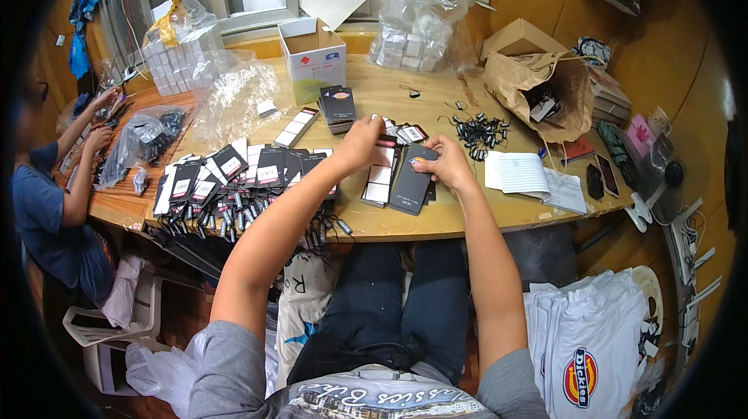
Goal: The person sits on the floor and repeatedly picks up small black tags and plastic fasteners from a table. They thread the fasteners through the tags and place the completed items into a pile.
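My right hand grips the upper end of a dark hang tag, thumb on its front over a small coloured emblem. More dark tags show at its right edge. Left of the tag lies a stack of white label strips with dark dividing lines. My left hand is closed over the far end of that stack; what its fingertips pinch, if anything, is hidden. Just beyond my hands are several small label pieces. A pile of dark tags and another white label strip lie farther back.
Tags with strings heap along the table's left front edge. Black string loops, an open notebook and a paper bag lie rightward. A carton stands behind. Another person works at left; white shirts are stacked lower right.
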`<state>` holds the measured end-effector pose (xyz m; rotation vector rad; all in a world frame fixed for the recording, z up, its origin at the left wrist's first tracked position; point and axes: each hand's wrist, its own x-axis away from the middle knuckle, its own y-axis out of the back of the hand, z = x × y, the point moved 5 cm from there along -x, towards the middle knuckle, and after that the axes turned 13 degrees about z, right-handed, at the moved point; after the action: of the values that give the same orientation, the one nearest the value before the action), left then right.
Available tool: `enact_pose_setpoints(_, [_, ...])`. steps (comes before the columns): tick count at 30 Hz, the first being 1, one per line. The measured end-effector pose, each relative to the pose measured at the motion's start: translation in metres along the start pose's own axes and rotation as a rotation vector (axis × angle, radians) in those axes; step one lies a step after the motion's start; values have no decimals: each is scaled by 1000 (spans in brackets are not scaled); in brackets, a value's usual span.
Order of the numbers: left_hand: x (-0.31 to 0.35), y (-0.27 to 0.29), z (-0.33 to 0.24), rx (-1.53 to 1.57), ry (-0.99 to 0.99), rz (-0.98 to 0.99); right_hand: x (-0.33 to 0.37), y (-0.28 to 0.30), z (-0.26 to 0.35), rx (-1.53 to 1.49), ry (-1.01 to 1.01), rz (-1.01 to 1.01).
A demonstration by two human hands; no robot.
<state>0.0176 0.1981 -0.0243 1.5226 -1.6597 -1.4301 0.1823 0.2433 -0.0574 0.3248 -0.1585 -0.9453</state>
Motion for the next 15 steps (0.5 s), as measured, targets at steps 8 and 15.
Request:
enact_pose_setpoints(8, [3, 12, 2, 1030, 283, -137, 5, 4, 34, -408, 147, 24])
enact_pose_setpoints(15, [19, 31, -15, 1037, 262, -273, -15, -14, 71, -197, 219, 45])
